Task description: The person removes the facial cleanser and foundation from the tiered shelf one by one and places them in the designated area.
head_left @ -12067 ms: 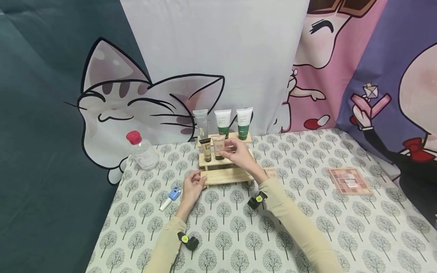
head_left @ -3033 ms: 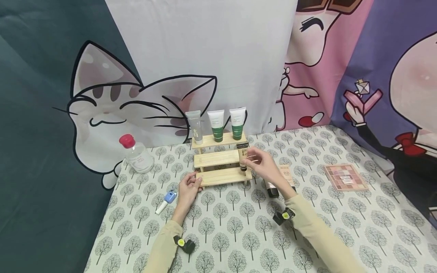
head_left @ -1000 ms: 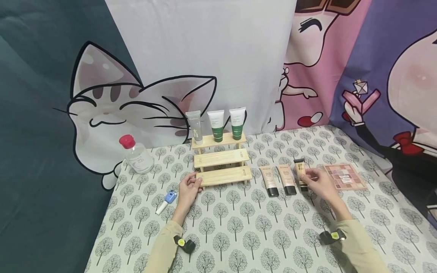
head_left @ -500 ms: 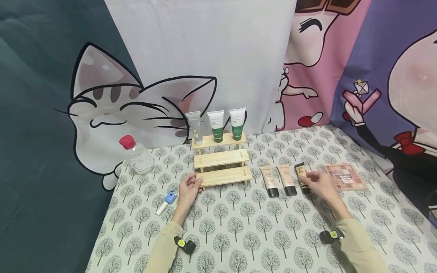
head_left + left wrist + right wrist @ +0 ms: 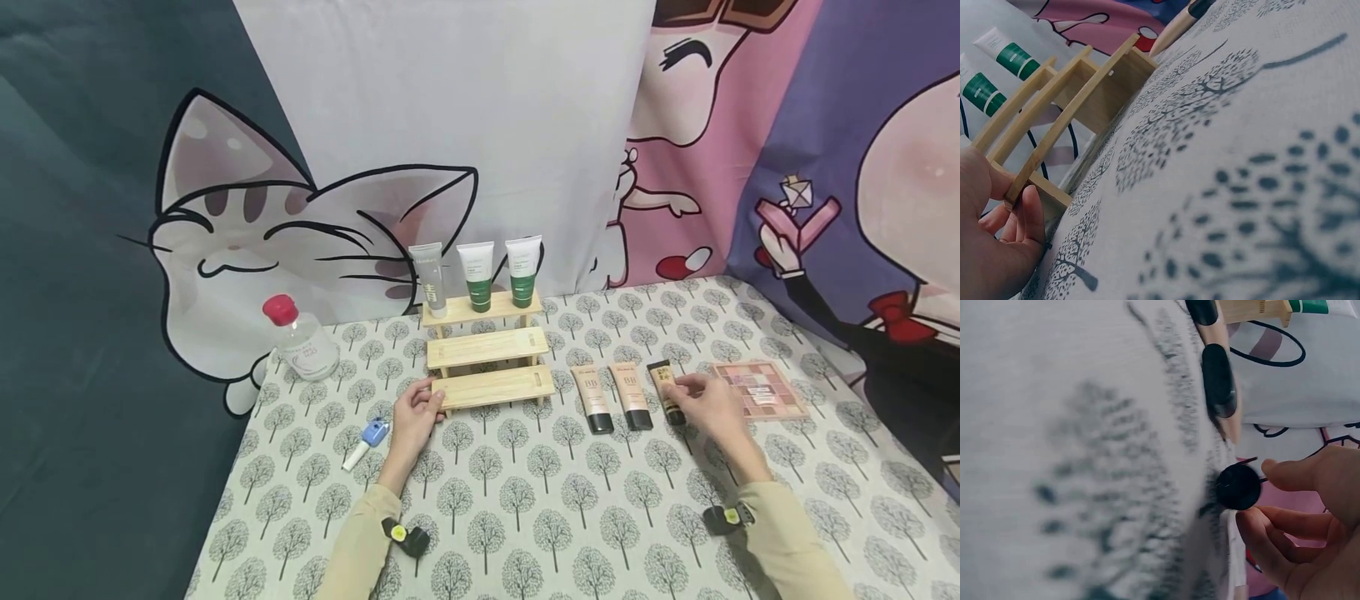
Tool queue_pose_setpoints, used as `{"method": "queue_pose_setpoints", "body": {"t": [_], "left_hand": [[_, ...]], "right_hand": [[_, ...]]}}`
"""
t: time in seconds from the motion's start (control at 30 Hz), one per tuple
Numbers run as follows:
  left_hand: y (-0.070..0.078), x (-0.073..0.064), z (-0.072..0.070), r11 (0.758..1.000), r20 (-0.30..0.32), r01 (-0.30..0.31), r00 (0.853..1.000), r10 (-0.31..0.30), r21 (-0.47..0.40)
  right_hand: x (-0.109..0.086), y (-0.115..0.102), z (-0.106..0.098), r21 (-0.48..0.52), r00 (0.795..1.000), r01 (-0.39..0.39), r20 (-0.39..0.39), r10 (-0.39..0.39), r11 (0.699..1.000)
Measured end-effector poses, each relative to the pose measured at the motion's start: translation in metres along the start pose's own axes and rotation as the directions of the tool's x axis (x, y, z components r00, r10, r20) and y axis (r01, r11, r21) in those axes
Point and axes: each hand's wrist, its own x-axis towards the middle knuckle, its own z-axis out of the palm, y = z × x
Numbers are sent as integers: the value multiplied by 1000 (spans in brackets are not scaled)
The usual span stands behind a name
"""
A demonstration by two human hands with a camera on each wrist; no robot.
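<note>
My left hand (image 5: 412, 417) holds the left end of the lowest step of a three-step wooden display stand (image 5: 491, 387); in the left wrist view, thumb and fingers pinch that end. To the right, my right hand (image 5: 708, 408) pinches a small gold-and-black cosmetic tube (image 5: 662, 379) lying on the tablecloth. In the right wrist view its round black cap (image 5: 1238, 486) sits between thumb and finger. Left of it lie two beige BB cream tubes (image 5: 592, 396) side by side, black caps toward me. The two lower steps carry nothing.
On the top step stand a grey tube (image 5: 429, 279) and two white-and-green tubes (image 5: 476, 271). A red-capped clear bottle (image 5: 303, 342) and a blue-and-white stick-like item (image 5: 367, 442) are at left. Beyond my right hand lies a pink palette (image 5: 761, 390).
The tubes once on the middle step now lie on the cloth at right. My right hand carried the gold-and-black tube there and lowered it flat. My left hand stays on the stand.
</note>
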Motion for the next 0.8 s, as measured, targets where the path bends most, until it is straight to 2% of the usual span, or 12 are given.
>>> {"method": "queue_pose_setpoints", "body": {"t": [0.1, 0.23, 0.53, 0.8], "left_hand": [[0, 0, 0, 1000, -1, -6, 1000, 6, -2], [0, 0, -1, 1000, 4, 5, 1000, -5, -2], [1, 1, 0, 1000, 17, 6, 1000, -5, -5], [1, 0, -1, 1000, 8, 10, 1000, -10, 3]], "right_hand": [[0, -5, -4, -28, 997, 39, -60, -40, 999], [3, -15, -10, -9, 993, 82, -86, -83, 997], [14, -46, -25, 51, 997, 68, -41, -65, 996], [31, -92, -31, 190, 990, 139, -46, -133, 972]]}}
